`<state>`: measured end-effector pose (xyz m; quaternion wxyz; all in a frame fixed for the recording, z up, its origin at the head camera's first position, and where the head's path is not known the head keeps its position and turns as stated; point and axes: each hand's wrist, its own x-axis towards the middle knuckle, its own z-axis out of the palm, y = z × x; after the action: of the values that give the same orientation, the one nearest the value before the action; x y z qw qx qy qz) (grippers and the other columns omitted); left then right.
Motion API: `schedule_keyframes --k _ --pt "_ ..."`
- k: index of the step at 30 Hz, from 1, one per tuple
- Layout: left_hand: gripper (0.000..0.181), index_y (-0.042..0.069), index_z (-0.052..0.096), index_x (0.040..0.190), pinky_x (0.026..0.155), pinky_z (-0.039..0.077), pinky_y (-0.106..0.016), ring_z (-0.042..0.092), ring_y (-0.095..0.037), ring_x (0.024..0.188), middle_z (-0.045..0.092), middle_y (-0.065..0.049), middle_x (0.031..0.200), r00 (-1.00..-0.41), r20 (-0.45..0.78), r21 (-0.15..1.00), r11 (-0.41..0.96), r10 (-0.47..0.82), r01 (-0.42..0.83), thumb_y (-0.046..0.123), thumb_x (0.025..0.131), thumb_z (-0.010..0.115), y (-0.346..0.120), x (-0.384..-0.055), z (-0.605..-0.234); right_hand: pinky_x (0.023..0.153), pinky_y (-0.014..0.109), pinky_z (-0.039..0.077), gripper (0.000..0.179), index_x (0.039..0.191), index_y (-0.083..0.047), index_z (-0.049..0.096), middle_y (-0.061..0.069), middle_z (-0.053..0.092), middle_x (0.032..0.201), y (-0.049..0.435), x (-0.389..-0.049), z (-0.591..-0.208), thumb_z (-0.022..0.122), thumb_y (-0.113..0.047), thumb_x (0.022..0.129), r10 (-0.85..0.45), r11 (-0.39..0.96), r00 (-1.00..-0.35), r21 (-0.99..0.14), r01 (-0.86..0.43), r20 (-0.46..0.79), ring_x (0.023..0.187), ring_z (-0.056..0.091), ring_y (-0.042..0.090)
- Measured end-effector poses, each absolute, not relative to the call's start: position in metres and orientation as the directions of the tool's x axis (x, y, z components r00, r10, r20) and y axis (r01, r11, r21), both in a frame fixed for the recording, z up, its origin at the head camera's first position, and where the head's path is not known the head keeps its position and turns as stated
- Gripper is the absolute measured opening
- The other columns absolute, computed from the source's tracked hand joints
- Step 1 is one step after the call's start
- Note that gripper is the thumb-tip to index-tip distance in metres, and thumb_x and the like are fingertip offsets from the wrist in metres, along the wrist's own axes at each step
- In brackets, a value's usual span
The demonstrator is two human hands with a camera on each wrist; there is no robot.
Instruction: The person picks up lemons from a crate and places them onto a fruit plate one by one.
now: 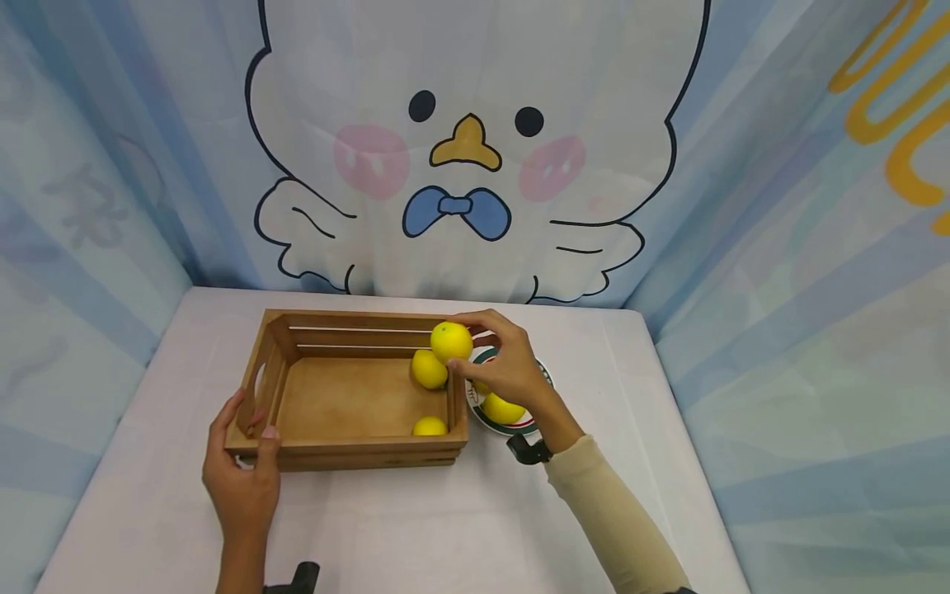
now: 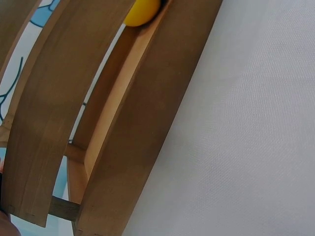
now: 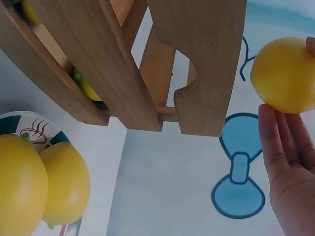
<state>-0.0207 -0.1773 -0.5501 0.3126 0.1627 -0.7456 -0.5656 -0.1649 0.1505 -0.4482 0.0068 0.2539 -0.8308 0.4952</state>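
Observation:
A slatted wooden crate (image 1: 341, 455) stands on the table. My left hand (image 1: 243, 487) grips its left end, thumb on the front corner and fingers at the end wall. Over the crate's right end, my right hand (image 1: 512, 367) holds a yellow lemon (image 1: 450, 341) between thumb and fingers; the right wrist view also shows this lemon (image 3: 283, 73) above the end board. Inside the crate, one lemon (image 1: 428, 370) lies near the right wall and another lemon (image 1: 430, 426) by the front right corner. The left wrist view shows mostly crate slats (image 2: 64, 98), with little of that hand.
Right of the crate, partly under my right forearm, a patterned plate (image 1: 547, 375) bears lemons (image 3: 66, 182). The white-covered table (image 1: 356, 528) extends in front. Printed curtains (image 1: 460, 272) hang behind and at both sides.

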Motion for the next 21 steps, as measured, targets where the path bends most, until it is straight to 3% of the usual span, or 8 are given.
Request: schedule_keyframes --k 16,21 --pt "0.065 0.017 0.056 0.154 0.114 0.038 -0.017 0.064 0.0 0.12 0.059 -0.006 0.155 -0.749 0.297 0.941 0.314 -0.593 0.125 -0.005 0.094 0.067 -0.177 -0.022 -0.549 0.1 0.045 0.06 0.053 0.139 -0.02 0.068 0.002 0.066 0.134 0.163 -0.161 -0.454 0.086 -0.019 0.089 -0.342 0.354 -0.906 -0.859 -0.37 0.25 0.116 0.062 0.021" --pt "0.065 0.017 0.056 0.154 0.116 0.035 -0.019 0.064 0.0 0.12 0.059 -0.007 0.155 -0.747 0.295 0.942 0.312 -0.595 0.123 -0.005 0.094 0.067 -0.177 -0.021 -0.549 0.098 0.038 0.061 0.054 0.14 -0.017 0.067 0.005 0.065 0.134 0.166 -0.16 -0.46 0.086 -0.017 0.09 -0.33 0.354 -0.91 -0.861 -0.366 0.251 0.116 0.063 0.024"
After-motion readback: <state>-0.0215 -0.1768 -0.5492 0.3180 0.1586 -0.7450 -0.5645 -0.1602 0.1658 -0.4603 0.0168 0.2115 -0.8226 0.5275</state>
